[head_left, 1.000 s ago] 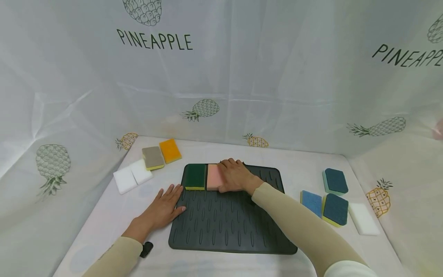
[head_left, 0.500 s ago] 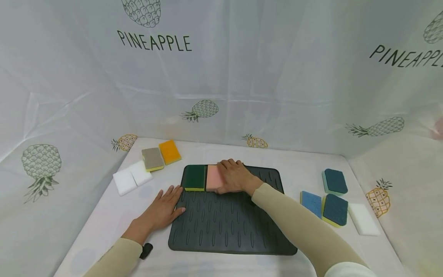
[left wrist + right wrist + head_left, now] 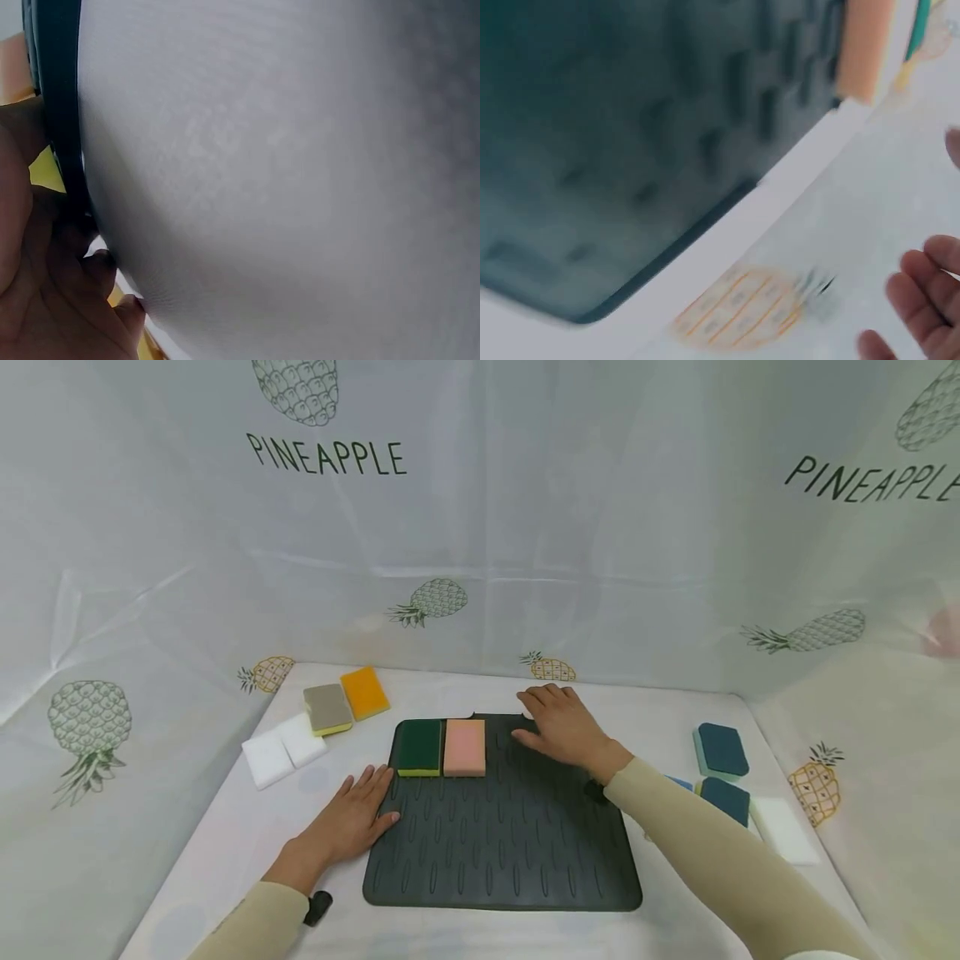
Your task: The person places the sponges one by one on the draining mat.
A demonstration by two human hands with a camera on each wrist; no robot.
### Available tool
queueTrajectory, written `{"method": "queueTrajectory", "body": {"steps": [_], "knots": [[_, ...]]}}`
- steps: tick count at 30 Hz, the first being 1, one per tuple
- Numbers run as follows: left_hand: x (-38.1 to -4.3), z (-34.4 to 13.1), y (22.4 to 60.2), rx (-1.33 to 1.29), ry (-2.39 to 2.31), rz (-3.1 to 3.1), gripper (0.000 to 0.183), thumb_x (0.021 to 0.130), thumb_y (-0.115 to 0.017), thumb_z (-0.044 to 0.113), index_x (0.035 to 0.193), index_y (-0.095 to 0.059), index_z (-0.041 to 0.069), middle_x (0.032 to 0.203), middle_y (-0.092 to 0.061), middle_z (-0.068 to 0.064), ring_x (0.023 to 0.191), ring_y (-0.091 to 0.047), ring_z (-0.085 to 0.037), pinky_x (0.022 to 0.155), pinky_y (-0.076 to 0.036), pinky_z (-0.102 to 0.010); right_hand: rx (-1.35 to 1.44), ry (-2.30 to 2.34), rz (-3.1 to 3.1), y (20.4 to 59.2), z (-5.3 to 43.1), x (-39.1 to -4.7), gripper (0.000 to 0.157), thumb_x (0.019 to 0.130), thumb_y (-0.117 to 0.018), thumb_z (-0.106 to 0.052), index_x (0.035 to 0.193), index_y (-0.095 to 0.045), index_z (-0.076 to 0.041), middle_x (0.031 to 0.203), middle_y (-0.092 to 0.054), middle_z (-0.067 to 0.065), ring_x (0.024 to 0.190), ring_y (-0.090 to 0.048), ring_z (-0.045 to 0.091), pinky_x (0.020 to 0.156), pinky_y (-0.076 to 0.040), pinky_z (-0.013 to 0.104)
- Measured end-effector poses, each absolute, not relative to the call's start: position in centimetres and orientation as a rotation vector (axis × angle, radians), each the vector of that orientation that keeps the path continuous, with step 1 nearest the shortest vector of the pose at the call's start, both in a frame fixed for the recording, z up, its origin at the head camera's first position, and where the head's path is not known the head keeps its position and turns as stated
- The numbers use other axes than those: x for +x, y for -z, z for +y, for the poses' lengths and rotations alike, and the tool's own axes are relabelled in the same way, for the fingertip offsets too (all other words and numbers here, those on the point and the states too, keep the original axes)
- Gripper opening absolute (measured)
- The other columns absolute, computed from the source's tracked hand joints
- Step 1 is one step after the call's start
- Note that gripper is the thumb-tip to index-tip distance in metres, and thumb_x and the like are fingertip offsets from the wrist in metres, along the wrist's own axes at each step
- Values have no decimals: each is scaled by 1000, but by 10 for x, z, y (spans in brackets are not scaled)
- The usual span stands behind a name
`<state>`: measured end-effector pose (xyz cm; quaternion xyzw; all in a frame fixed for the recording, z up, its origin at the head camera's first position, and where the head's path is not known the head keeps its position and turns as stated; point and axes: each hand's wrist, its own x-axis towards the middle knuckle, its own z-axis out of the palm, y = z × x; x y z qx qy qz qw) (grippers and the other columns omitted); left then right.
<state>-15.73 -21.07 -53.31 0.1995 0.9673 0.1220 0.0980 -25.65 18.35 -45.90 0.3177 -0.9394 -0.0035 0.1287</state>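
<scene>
A dark ribbed rubber mat [image 3: 495, 852] lies on the white-covered table. At its back left a dark green scouring sponge [image 3: 420, 747] and a pink sponge [image 3: 465, 747] lie side by side, lined up with the back edge. My right hand [image 3: 564, 728] hovers over the mat's back right part, fingers spread and holding nothing, apart from the pink sponge. In the right wrist view, loosely bent fingers [image 3: 922, 300] show beyond the mat's edge. My left hand [image 3: 348, 814] rests with straight fingers against the mat's left edge. In the left wrist view, pale cloth fills most of the picture.
Left of the mat lie two white sponges [image 3: 268, 763], a grey-topped sponge [image 3: 327, 707] and an orange sponge [image 3: 365, 692]. On the right are dark blue sponges [image 3: 722, 749], a white block [image 3: 783, 830] and a partly hidden blue sponge. A pineapple-print curtain [image 3: 600, 527] surrounds the table.
My right hand has let go of the pink sponge and moved right and slightly back, away from it. The pink sponge stays beside the green one. My left hand has not moved.
</scene>
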Motion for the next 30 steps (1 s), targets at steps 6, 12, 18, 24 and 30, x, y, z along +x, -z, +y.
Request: {"method": "queueTrajectory", "body": {"steps": [6,12,18,24,30], "knots": [[-157,-209,532,598,-340,2865,77,108,-59,39,164,-29,-4,170,-32,-24,158,-27,-45,127,-24,-66,877,95,-2528,465,256,-252,58,93,-80,-39,134,-66,-1,127,-70,16,115,-64,36,94,-52,55],[-159,-208,531,591,-335,2861,77,108,-59,41,164,-29,-3,170,-32,-23,159,-28,-44,127,-24,-64,814,140,-2495,463,343,-243,57,83,-88,-29,126,-68,3,117,-71,20,107,-65,41,88,-52,59],[-160,-209,529,603,-353,2863,78,108,-60,41,164,-30,-4,170,-32,-24,158,-28,-45,127,-25,-64,677,211,-2637,452,423,-224,59,81,-88,-23,127,-66,7,121,-68,26,112,-61,46,91,-50,65],[-160,-209,530,604,-353,2859,78,108,-59,42,164,-29,-4,170,-32,-24,158,-28,-45,127,-25,-65,554,278,-2809,450,470,-203,63,85,-86,-29,130,-64,8,127,-66,27,118,-59,48,95,-47,68],[-159,-208,531,612,-367,2868,77,107,-60,39,163,-30,-5,169,-33,-25,158,-28,-46,127,-25,-65,579,302,-2817,465,489,-190,65,80,-90,-31,126,-66,8,120,-70,25,113,-62,47,92,-50,69]]}}
